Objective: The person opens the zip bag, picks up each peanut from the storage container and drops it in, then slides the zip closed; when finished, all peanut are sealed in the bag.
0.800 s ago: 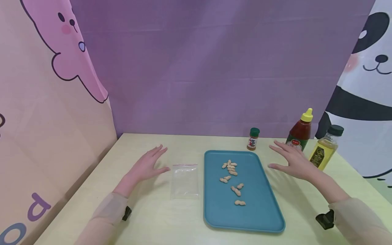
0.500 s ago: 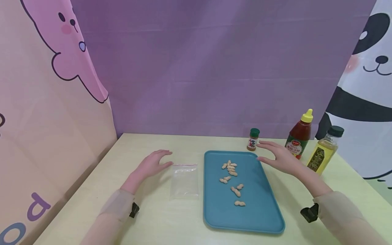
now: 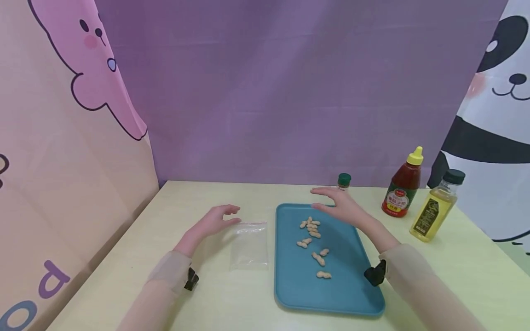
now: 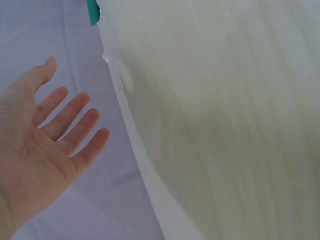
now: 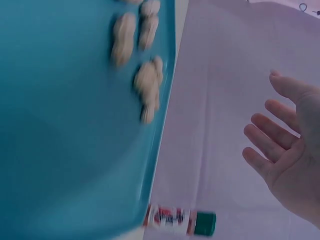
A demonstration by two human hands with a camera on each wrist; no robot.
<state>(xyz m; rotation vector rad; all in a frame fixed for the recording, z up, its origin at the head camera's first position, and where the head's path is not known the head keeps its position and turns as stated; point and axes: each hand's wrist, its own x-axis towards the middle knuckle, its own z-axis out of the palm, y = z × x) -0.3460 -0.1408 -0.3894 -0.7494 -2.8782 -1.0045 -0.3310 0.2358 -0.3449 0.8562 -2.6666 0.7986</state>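
Nothing was gripped by the left hand [image 3: 210,222], held relaxed near the top of the clear bag [image 3: 250,250] laid flat; the right hand [image 3: 347,208], equally loose and unladen, was poised above the blue tray [image 3: 298,294], where peanuts [image 3: 318,259] were scattered.

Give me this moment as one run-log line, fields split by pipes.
left grip: empty, near clear bag | right grip: empty, above blue tray | peanuts: on tray, untouched | green-capped jar: beyond tray's far edge

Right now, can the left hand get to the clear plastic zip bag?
Likely yes: the left hand is empty and close to the clear plastic zip bag, with nothing visible in the way.
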